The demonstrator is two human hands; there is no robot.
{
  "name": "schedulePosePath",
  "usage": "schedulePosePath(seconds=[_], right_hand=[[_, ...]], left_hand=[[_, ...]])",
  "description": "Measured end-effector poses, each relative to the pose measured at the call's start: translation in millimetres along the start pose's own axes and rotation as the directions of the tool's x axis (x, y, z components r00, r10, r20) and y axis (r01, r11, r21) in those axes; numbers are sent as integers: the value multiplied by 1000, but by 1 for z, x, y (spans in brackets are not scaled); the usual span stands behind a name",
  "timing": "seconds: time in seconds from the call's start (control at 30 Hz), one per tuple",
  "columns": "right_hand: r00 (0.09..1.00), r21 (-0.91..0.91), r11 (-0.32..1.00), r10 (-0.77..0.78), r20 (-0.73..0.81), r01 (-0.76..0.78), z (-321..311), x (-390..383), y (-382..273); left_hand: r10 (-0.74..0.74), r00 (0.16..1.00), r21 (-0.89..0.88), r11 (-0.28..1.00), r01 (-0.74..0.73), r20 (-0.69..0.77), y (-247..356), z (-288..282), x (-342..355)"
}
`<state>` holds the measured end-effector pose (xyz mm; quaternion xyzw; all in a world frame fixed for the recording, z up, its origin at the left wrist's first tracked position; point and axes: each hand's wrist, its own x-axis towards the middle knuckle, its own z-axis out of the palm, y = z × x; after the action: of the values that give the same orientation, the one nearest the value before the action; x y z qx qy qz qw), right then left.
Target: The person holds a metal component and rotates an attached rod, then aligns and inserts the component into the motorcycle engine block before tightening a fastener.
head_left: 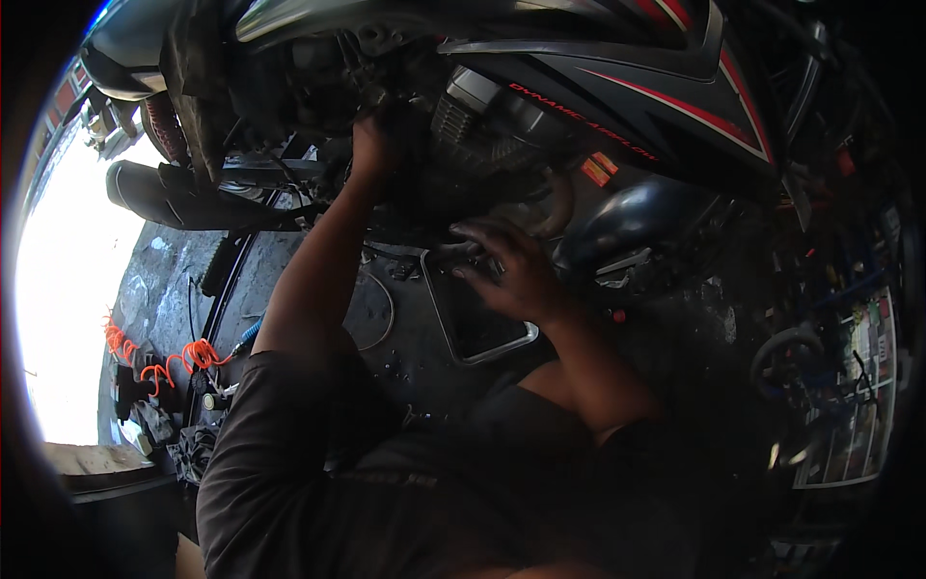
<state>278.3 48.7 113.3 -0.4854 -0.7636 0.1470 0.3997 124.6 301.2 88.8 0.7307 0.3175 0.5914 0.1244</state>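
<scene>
A motorcycle with a black, red and white side panel (617,92) stands before me. My left hand (378,145) reaches up into its dark engine area, left of the finned cylinder (470,104). Shadow hides the fingers, so any grip there is not visible. Lower down, my right hand (509,268) is held below the engine, over a metal-rimmed rectangular tray (497,353). Its grimy fingers are bent, with a gap between the upper finger and the thumb. I make out nothing held in it. Behind it curves the exhaust pipe (558,203).
The black muffler (178,198) juts out at the left. An orange coiled hose (198,354) lies on the stained floor (159,265). A thin looped cable (391,314) is beside the tray. Glossy black bodywork (627,220) is at the right, with a cluttered rack (868,352) farther out.
</scene>
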Motion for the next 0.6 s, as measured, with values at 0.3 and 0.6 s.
schedulePosePath(seconds=[0.3,0.6], right_hand=[[999,14,999,-48,-4,49,2,2,0],[999,-12,1000,-27,19,27,4,2,2]], left_hand=[[194,981,98,976,-195,20,-17,-5,3],[265,964,111,957,-267,30,-19,-4,2]])
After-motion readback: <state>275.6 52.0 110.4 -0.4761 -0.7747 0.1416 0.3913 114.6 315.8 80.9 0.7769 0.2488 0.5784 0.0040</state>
